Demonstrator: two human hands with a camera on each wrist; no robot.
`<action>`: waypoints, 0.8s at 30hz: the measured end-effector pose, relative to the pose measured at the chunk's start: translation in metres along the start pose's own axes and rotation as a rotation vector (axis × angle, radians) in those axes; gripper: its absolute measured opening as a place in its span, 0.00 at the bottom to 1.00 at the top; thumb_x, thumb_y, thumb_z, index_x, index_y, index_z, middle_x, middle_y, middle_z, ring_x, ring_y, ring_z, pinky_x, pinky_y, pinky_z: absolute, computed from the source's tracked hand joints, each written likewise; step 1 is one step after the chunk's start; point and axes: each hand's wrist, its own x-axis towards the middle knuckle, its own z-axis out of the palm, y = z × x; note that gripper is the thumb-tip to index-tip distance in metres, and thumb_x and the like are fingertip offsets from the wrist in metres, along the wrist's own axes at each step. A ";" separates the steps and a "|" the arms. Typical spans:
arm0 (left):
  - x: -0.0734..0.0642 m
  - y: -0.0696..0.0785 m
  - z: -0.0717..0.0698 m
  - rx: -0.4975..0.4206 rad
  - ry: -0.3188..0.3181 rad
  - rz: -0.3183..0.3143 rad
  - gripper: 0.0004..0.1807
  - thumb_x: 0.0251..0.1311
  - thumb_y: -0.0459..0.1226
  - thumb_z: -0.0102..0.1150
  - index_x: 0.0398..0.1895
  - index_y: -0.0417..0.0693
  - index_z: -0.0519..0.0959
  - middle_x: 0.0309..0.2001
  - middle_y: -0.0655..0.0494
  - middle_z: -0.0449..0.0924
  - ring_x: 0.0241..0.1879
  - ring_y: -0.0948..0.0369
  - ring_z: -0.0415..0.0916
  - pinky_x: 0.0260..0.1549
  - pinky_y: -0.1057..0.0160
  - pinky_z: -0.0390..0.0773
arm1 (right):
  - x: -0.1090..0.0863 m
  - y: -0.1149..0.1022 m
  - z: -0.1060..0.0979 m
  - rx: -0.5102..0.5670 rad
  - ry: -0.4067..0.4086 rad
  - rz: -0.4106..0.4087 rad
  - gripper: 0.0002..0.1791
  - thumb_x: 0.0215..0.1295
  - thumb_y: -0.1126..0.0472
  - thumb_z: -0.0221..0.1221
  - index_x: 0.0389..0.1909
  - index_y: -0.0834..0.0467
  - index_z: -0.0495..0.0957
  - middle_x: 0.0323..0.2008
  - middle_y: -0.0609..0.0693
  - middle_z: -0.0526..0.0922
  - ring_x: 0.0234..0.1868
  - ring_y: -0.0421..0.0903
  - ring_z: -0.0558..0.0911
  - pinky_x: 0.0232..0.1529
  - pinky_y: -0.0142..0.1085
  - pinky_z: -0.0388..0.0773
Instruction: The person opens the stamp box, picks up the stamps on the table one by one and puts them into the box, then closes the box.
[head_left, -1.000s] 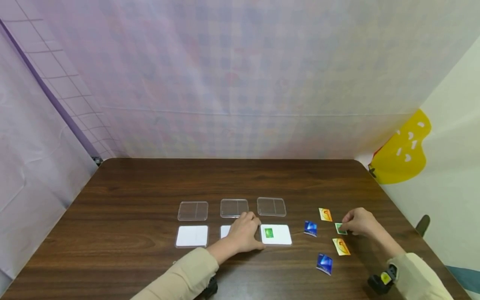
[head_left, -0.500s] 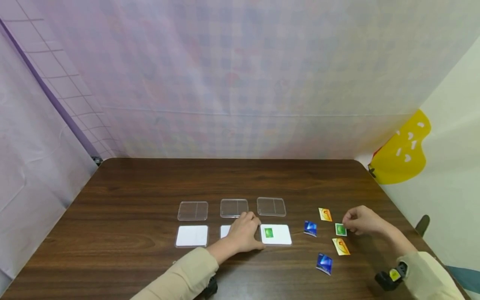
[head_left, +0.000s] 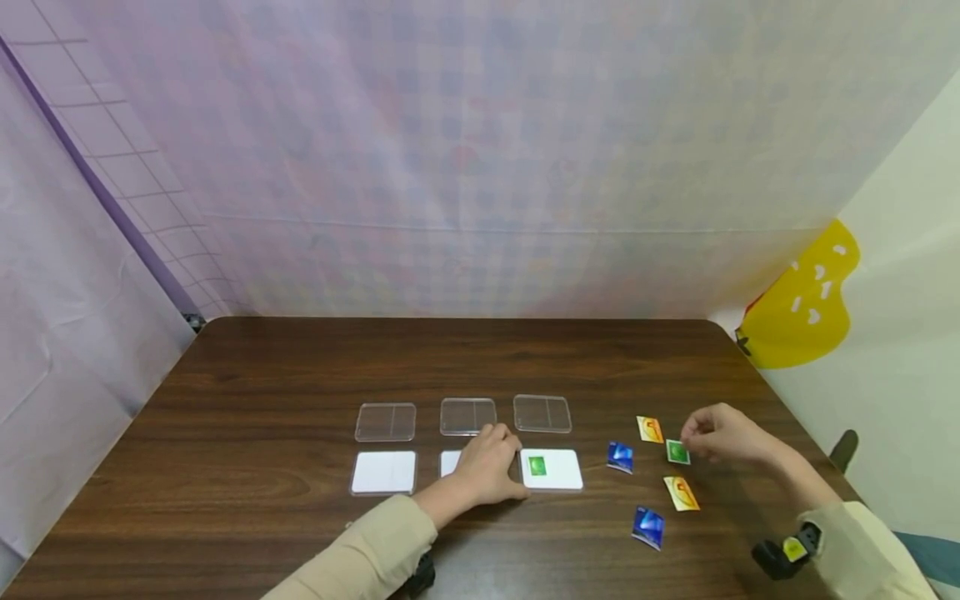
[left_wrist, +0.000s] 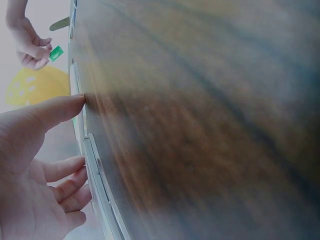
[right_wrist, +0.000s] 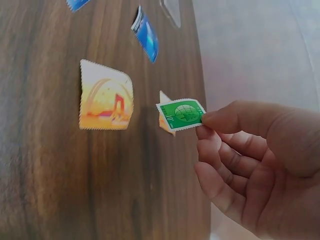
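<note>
Between thumb and index finger, my right hand (head_left: 723,432) pinches a green postage stamp (right_wrist: 182,114) with a perforated edge and a globe design. It is held up off the table in the right wrist view. My left hand (head_left: 486,467) spreads over the middle white case (head_left: 450,463), covering most of it. The left thumb (left_wrist: 65,107) lies straight at the near left corner of the right white case (head_left: 566,471). Its fingertips are at that case's far left corner. Another green stamp (head_left: 537,466) lies on the right case.
Two orange stamps (right_wrist: 106,100) and two blue stamps (head_left: 648,527) lie scattered on the wooden table (head_left: 247,400) around the right hand. Three clear plastic lids (head_left: 386,422) form a row behind the white cases, and the left white case (head_left: 384,472) is uncovered.
The right hand has lifted the green stamp off the table, rising and shifting slightly away from me. The left hand stays in place.
</note>
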 end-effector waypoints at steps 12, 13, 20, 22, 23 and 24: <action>0.000 0.000 0.000 0.007 -0.002 0.002 0.33 0.36 0.54 0.70 0.44 0.43 0.77 0.42 0.54 0.72 0.40 0.60 0.67 0.40 0.68 0.70 | 0.005 -0.017 -0.002 0.015 -0.010 -0.039 0.04 0.56 0.68 0.55 0.28 0.66 0.76 0.17 0.48 0.72 0.16 0.38 0.69 0.16 0.30 0.68; 0.000 0.000 0.000 0.006 -0.003 0.001 0.33 0.36 0.54 0.70 0.44 0.43 0.77 0.42 0.54 0.72 0.40 0.60 0.67 0.40 0.68 0.70 | 0.006 -0.019 -0.002 0.012 -0.008 -0.045 0.04 0.55 0.68 0.55 0.29 0.66 0.76 0.17 0.49 0.72 0.16 0.38 0.69 0.16 0.30 0.69; 0.000 0.001 -0.001 0.001 0.000 -0.005 0.33 0.35 0.53 0.70 0.44 0.43 0.77 0.42 0.55 0.72 0.40 0.60 0.66 0.38 0.68 0.70 | 0.010 -0.032 0.000 -0.012 -0.007 -0.100 0.04 0.55 0.67 0.56 0.29 0.65 0.76 0.19 0.50 0.74 0.17 0.37 0.70 0.17 0.30 0.69; -0.001 0.001 -0.001 0.003 0.001 -0.005 0.33 0.35 0.53 0.70 0.44 0.43 0.77 0.42 0.55 0.72 0.40 0.60 0.66 0.38 0.68 0.70 | 0.011 -0.035 0.002 -0.017 -0.005 -0.117 0.04 0.56 0.67 0.56 0.28 0.65 0.76 0.19 0.50 0.74 0.17 0.37 0.69 0.16 0.30 0.69; -0.001 0.001 -0.002 0.002 0.001 -0.005 0.33 0.35 0.53 0.70 0.44 0.43 0.77 0.42 0.55 0.72 0.40 0.60 0.66 0.38 0.68 0.70 | 0.012 -0.037 0.004 -0.017 -0.005 -0.125 0.03 0.56 0.67 0.56 0.28 0.65 0.76 0.19 0.49 0.74 0.17 0.37 0.69 0.16 0.30 0.69; -0.001 0.001 -0.002 0.003 0.001 -0.005 0.33 0.35 0.53 0.70 0.44 0.43 0.77 0.42 0.55 0.72 0.39 0.60 0.66 0.38 0.69 0.70 | 0.013 -0.039 0.005 -0.020 -0.004 -0.134 0.03 0.56 0.67 0.56 0.28 0.65 0.76 0.19 0.50 0.74 0.17 0.37 0.69 0.17 0.30 0.69</action>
